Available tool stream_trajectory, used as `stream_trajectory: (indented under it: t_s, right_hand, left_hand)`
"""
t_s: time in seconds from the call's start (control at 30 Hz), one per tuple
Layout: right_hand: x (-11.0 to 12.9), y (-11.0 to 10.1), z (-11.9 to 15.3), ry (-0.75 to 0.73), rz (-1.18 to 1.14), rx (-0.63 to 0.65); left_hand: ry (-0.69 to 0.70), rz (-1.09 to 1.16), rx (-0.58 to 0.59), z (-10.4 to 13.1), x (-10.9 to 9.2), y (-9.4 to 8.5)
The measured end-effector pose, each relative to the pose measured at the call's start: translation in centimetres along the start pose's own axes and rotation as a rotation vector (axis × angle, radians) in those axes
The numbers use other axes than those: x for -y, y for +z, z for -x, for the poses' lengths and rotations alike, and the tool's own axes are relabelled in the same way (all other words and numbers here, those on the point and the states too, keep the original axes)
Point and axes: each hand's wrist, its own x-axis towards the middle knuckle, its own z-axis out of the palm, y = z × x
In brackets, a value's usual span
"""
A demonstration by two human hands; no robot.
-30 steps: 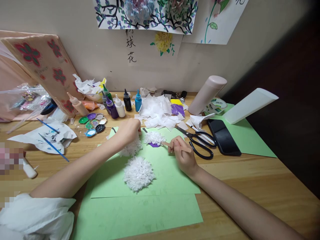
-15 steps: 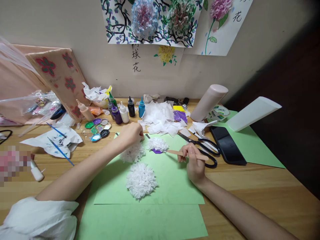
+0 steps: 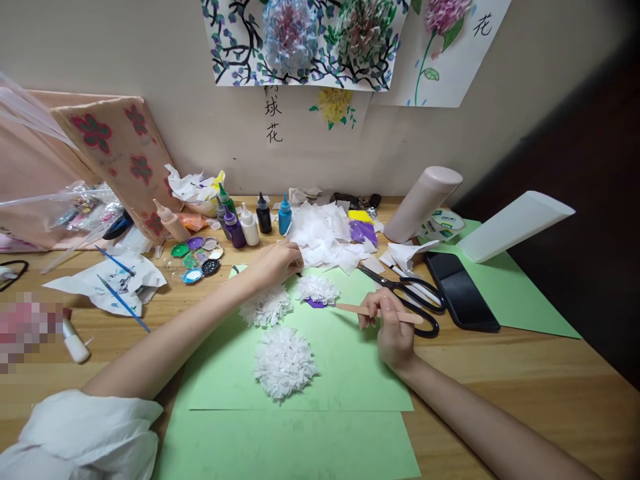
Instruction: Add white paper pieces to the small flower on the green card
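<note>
My right hand [image 3: 387, 327] grips a wooden craft stick [image 3: 373, 311], its tip pointing left at a bit of purple [image 3: 316, 303] under the small white paper pompom [image 3: 319, 289]. With fingers bent together, my left hand [image 3: 281, 263] is at the near left edge of a pile of white paper pieces [image 3: 323, 237]. Whatever its fingertips pinch is hidden. Partly under my left wrist lies a second white pompom [image 3: 267, 307]. Nearer me, a larger fluffy one [image 3: 285, 363] rests on the green paper [image 3: 360, 380].
Black-handled scissors [image 3: 400, 287] and a phone [image 3: 463, 291] lie to the right. Behind them lean a pinkish bottle [image 3: 423, 203] and a white tube [image 3: 515, 227]. Several paint bottles [image 3: 249, 227] and paint pots [image 3: 193, 275] stand back left. Brushes [image 3: 123, 297] lie on stained tissue.
My left hand has moved slightly right, closer to the paper pile. My right hand keeps the craft stick in nearly the same pose. The view has shifted a little.
</note>
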Motion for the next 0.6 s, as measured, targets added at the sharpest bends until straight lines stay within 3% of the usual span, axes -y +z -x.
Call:
stream_trajectory:
  t_s: [0.2, 0.6]
  right_hand:
    - [0.0, -0.1, -0.1, 0.007, 0.018, -0.01]
    - [0.1, 0.0, -0.1, 0.026, 0.018, 0.008]
  left_hand:
    - [-0.076, 0.006, -0.025, 0.0, 0.7, -0.1]
    - [-0.274, 0.094, -0.03, 0.2, 1.8, -2.0]
